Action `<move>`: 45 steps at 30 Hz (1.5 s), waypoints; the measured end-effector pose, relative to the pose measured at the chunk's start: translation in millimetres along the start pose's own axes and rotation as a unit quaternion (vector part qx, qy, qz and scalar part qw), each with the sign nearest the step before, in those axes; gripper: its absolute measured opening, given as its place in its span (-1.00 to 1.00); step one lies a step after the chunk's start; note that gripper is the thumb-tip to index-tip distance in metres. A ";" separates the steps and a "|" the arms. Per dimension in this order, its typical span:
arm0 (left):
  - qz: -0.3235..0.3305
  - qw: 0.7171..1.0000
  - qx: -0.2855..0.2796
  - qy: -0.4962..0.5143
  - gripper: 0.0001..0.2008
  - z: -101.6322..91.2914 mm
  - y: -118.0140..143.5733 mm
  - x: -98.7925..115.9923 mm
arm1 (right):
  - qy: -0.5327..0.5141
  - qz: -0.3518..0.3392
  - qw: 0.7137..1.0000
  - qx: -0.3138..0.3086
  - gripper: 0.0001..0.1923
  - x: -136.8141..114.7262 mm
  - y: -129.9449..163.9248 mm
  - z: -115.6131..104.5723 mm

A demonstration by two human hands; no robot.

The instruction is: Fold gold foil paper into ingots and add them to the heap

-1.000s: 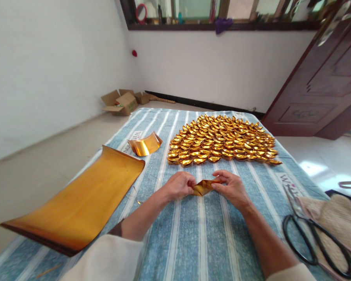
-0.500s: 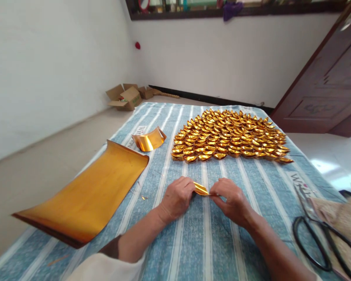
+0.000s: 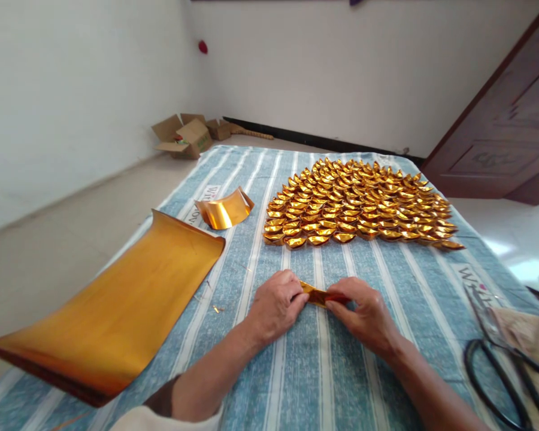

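Note:
Between my two hands is a small folded piece of gold foil paper (image 3: 316, 296), held just above the striped cloth. My left hand (image 3: 276, 304) is closed on its left end, with thumb and fingers pinching it. The right end is pinched by my right hand (image 3: 362, 306), whose fingers cover that tip. Beyond the hands lie many gold paper ingots (image 3: 354, 206), packed in rows. To the left rests a large stack of gold foil sheets (image 3: 117, 299) with curled ends. A smaller curved stack of gold foil (image 3: 226, 211) sits behind it.
A blue and white striped tablecloth (image 3: 269, 371) covers the table. Black-handled scissors (image 3: 494, 371) lie at the right edge beside a tan cloth (image 3: 527, 335). Tiny gold scraps (image 3: 217, 309) lie left of my hands. Open cardboard boxes (image 3: 186, 137) stand on the floor behind.
The foil piece has been turned, and a darker, creased side now shows. My left thumb has come forward onto it. The camera view has tilted down a little.

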State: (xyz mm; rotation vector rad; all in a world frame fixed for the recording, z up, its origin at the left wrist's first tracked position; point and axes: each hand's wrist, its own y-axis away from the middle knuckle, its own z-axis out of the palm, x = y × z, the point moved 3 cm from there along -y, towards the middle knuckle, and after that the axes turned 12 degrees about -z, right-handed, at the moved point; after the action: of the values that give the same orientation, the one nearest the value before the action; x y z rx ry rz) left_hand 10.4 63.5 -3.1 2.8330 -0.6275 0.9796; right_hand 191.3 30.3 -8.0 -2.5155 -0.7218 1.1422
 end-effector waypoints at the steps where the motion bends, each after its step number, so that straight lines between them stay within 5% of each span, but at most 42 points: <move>1: 0.002 1.000 0.003 -0.005 -0.84 0.7 -0.1 0.5 | 0.016 -0.010 1.000 -0.003 -0.91 -0.5 -0.1 -0.1; 24: 0.051 0.990 0.066 -0.113 -0.80 8.8 2.7 4.7 | 0.258 -0.068 0.963 -0.031 -0.81 -18.7 8.7 13.4; 45: 0.036 0.989 0.076 -0.125 -0.77 15.4 3.3 2.1 | 0.310 -0.095 0.944 -0.062 -0.84 -26.6 15.3 16.5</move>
State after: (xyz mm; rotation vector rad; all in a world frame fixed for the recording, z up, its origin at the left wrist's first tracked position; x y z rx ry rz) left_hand 19.4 56.6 -14.3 3.1187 -0.7121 0.7156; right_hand 168.7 3.8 -9.1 -2.6073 -0.8388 0.2097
